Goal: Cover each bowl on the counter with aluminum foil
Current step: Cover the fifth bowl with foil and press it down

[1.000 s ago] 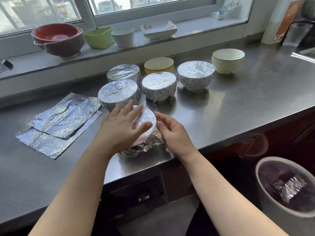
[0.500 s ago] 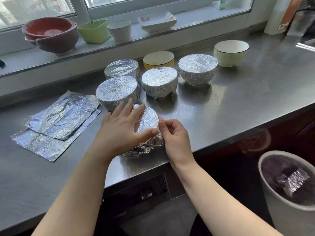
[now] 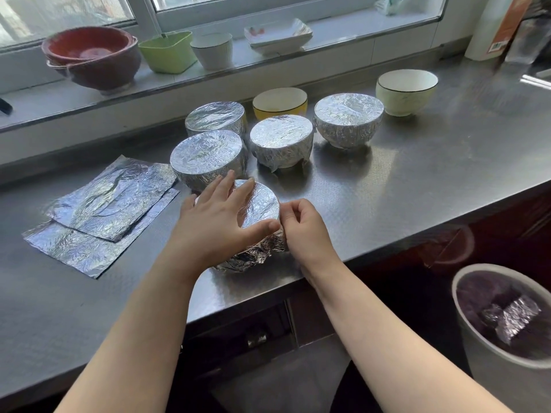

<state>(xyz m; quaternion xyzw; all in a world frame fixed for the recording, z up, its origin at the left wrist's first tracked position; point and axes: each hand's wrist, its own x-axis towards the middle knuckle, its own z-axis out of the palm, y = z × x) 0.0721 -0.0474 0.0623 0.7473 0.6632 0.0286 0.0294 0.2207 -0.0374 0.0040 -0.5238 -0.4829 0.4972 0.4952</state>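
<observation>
A foil-wrapped bowl point(image 3: 259, 207) sits near the counter's front edge. My left hand point(image 3: 214, 225) lies flat on its foil top, fingers spread, thumb along the near rim. My right hand point(image 3: 304, 228) curls against the bowl's right side and pinches the foil at the rim. Behind it stand several bowls with foil over them, among them the closest one point(image 3: 205, 158) and one at the right point(image 3: 347, 119). A yellow bowl point(image 3: 280, 101) and a pale green bowl point(image 3: 407, 90) stand bare. Loose foil sheets point(image 3: 101, 210) lie to the left.
The steel counter point(image 3: 417, 174) runs to the right. On the window sill stand a red bowl point(image 3: 92, 55), a green dish point(image 3: 167, 50), a white cup point(image 3: 213, 49) and a white plate point(image 3: 278, 34). A bin point(image 3: 504, 329) with crumpled foil sits below at the right.
My right hand has closed from open fingers beside the bowl to a pinch on the foil at its right rim. My left hand stays flat on top.
</observation>
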